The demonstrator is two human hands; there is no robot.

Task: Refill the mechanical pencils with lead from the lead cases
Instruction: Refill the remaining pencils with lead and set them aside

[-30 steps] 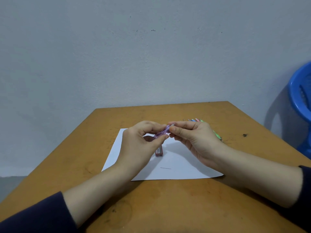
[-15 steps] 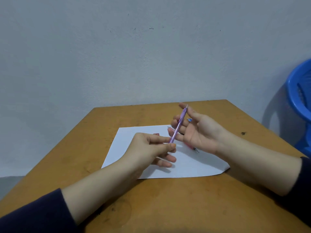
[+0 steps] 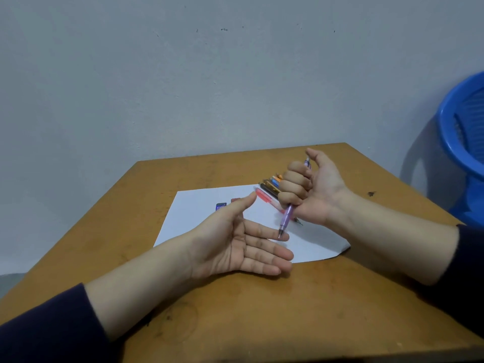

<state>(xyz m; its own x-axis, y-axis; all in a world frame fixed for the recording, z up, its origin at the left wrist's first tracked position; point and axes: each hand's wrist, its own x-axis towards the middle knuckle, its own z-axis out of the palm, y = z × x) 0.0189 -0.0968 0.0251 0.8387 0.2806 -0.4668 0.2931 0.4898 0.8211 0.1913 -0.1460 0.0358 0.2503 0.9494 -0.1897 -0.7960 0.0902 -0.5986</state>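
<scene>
My right hand [image 3: 311, 189] grips a purple mechanical pencil [image 3: 286, 218] in a fist, tip pointing down, thumb up beside its top end. The tip hangs just above the index finger of my left hand [image 3: 243, 244], which lies palm up with straight fingers over the white paper [image 3: 199, 213] and holds nothing. Two small lead cases lie on the paper behind my left thumb: a dark blue one [image 3: 221, 206] and a red one [image 3: 235, 200], partly hidden. Several other pencils [image 3: 269, 188], among them a red one [image 3: 264, 196], lie on the paper's far right, partly behind my right fist.
The brown wooden table [image 3: 288, 310] stands against a grey wall. A blue plastic basket [image 3: 463, 137] sits off the table's right side. The paper's near right corner [image 3: 345, 248] curls up slightly.
The purple pencil passed from my left fingers into my right fist and turned tip down. My left hand let go and spread palm up under the tip.
</scene>
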